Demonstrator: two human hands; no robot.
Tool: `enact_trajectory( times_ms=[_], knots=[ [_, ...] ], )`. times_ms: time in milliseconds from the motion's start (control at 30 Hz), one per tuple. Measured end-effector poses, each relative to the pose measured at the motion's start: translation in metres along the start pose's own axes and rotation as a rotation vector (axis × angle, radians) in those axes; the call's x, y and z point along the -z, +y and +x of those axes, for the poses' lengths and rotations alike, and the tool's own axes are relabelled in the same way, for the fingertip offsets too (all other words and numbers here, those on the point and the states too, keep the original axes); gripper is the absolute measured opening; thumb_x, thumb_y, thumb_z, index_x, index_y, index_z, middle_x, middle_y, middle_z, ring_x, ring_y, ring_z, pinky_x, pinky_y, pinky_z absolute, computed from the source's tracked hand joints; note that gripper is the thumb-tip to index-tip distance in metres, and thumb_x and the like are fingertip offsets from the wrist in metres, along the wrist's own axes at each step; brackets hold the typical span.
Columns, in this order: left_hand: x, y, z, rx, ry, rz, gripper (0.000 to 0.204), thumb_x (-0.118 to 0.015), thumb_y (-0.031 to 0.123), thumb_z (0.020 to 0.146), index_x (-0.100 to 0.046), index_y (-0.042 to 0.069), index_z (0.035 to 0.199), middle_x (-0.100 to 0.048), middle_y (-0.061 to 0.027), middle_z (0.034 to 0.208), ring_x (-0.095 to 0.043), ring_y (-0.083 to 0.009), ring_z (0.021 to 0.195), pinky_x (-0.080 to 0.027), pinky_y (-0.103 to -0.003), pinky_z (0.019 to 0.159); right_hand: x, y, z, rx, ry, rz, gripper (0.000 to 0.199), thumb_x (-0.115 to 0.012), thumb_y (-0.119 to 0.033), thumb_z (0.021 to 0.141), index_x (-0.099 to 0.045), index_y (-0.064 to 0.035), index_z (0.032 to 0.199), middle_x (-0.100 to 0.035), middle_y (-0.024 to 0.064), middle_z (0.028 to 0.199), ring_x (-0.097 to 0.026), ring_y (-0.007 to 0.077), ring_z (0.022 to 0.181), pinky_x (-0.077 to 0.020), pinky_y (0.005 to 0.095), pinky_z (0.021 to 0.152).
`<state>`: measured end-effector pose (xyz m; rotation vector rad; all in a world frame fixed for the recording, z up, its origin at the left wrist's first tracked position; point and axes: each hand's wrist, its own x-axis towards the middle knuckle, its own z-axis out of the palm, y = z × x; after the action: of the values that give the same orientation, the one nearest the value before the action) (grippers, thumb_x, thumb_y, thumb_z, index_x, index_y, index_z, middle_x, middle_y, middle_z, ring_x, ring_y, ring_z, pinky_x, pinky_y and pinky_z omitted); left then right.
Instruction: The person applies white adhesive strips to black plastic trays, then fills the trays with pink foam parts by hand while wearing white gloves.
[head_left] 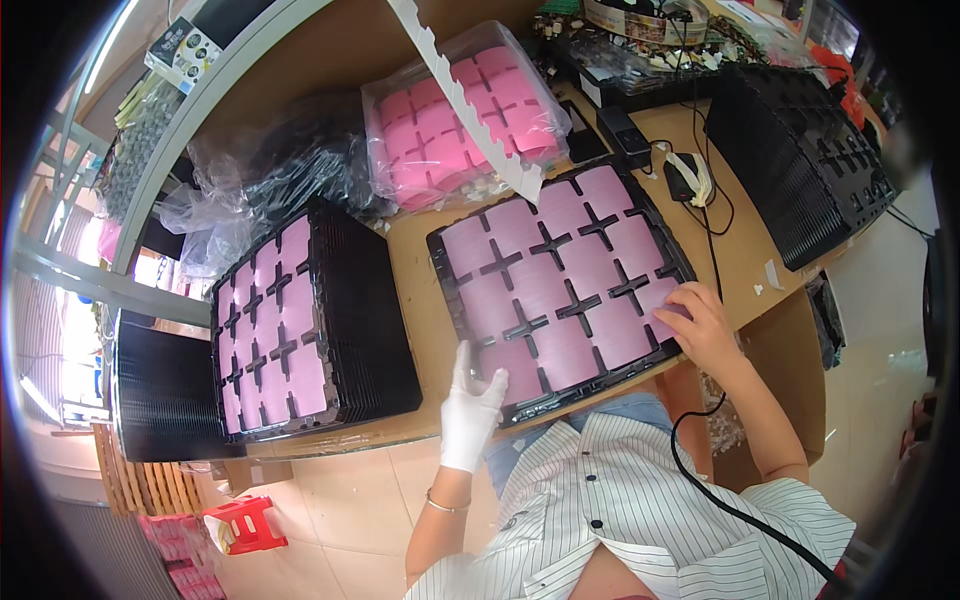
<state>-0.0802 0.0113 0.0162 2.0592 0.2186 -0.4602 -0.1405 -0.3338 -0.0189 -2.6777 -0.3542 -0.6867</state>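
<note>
In front of me on the table lies a black plastic tray (437,255), its pockets filled with pink sheet pieces (568,355) between black cross-shaped ribs. My left hand (470,408), in a white glove, rests at the tray's near left corner, thumb and fingers spread. Bare, my right hand (700,325) is at the near right corner, its bent fingers and thumb closed on the pink piece there. To the left stands a tall stack of black trays (370,330), with pink pieces in the top one.
Beyond the tray sits a clear bag of pink pieces (460,110). A torn white strip (460,100) hangs over the tray. More black trays (800,170) are stacked at right, near a black cable (712,240). A red stool (245,525) stands on the floor.
</note>
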Motion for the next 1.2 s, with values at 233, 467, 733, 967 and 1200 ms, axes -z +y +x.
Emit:
enact_trajectory(
  times_ms=[233, 467, 733, 967, 1200],
  knots=[
    [-0.009, -0.004, -0.007, 0.036, -0.049, -0.054, 0.059, -0.069, 0.02, 0.092, -0.047, 0.01, 0.146, -0.054, 0.0043, 0.062, -0.04, -0.0023, 0.051, -0.04, -0.022, 0.048, 0.014, 0.01, 0.005, 0.034, -0.057, 0.017, 0.036, -0.072, -0.001, 0.063, -0.07, -0.0051, 0.098, -0.06, 0.0086, 0.105, -0.056, 0.03, 0.106, -0.0487, 0.0417, 0.089],
    [-0.002, -0.012, 0.001, -0.044, -0.019, 0.212, 0.054, -0.068, 0.029, 0.093, -0.052, 0.014, 0.142, -0.062, 0.0004, 0.061, -0.048, -0.0032, 0.053, -0.045, -0.023, 0.055, 0.015, 0.015, 0.006, 0.033, -0.177, 0.173, 0.036, -0.074, -0.001, 0.067, -0.07, -0.0054, 0.103, -0.06, 0.0088, 0.109, -0.055, 0.0299, 0.107, -0.0483, 0.0405, 0.09],
    [0.013, -0.016, 0.003, -0.385, 0.272, 0.582, 0.03, -0.064, 0.037, 0.093, -0.072, 0.012, 0.107, -0.065, -0.0109, 0.064, -0.067, -0.027, 0.062, -0.054, -0.034, 0.061, 0.032, 0.032, 0.025, 0.059, -0.187, 0.356, 0.032, -0.074, -0.021, 0.078, -0.07, -0.0036, 0.105, -0.06, 0.0118, 0.114, -0.054, 0.0324, 0.108, -0.0468, 0.0422, 0.092],
    [-0.003, 0.049, 0.122, -0.972, 0.385, 0.596, 0.019, -0.056, 0.02, 0.096, -0.069, 0.007, 0.099, -0.068, -0.0148, 0.1, -0.065, -0.0335, 0.093, -0.05, -0.045, 0.087, -0.052, 0.07, 0.133, 0.003, -0.068, 0.223, 0.024, -0.055, -0.017, 0.097, -0.067, -0.0003, 0.11, -0.067, 0.0147, 0.116, -0.06, 0.0282, 0.113, -0.0433, 0.0423, 0.101],
    [0.01, 0.02, 0.173, -1.007, 0.238, 0.944, 0.034, -0.047, 0.03, 0.1, -0.067, 0.01, 0.119, -0.066, -0.0091, 0.125, -0.062, -0.0233, 0.115, -0.024, -0.056, 0.114, -0.067, 0.119, 0.134, -0.077, -0.374, -0.016, 0.033, -0.051, -0.023, 0.1, -0.066, -0.0006, 0.118, -0.064, 0.0135, 0.127, -0.056, 0.0257, 0.122, -0.0328, 0.0442, 0.114]
  ],
)
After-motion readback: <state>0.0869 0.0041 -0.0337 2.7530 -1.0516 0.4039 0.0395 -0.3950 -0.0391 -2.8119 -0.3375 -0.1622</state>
